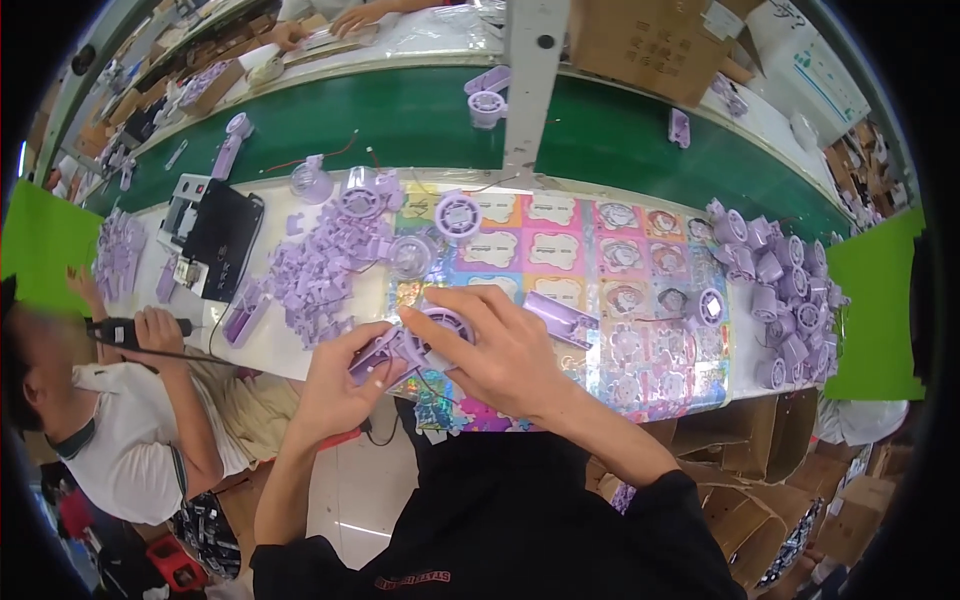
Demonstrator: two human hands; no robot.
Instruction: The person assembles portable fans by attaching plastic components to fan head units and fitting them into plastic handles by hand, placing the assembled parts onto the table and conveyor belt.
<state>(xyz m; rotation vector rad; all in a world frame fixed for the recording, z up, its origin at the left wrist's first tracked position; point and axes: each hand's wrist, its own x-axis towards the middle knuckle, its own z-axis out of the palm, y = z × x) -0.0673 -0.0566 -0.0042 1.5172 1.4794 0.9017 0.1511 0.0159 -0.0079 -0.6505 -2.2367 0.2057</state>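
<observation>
Lilac plastic forms the fan body (408,346), held over the near edge of the surface (372,290): the left hand (340,387) pinches its handle end (369,362), the right hand (508,352) wraps its round head (456,319). It looks light, stiff and smooth; thin ribs may snap, so the outer rim suits gripping.

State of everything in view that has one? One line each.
Left hand: closed on the narrower side of a purple fan
Right hand: fingers gripping its round end
Purple fan: held between both hands
Trough-shaped purple shell near right hand: lying, hollow side up
Small purple parts: loose, heaped
Round purple housings far right: heaped
Carton lower right: open
Co-worker's black power tool: held; running or not, can't tell
</observation>
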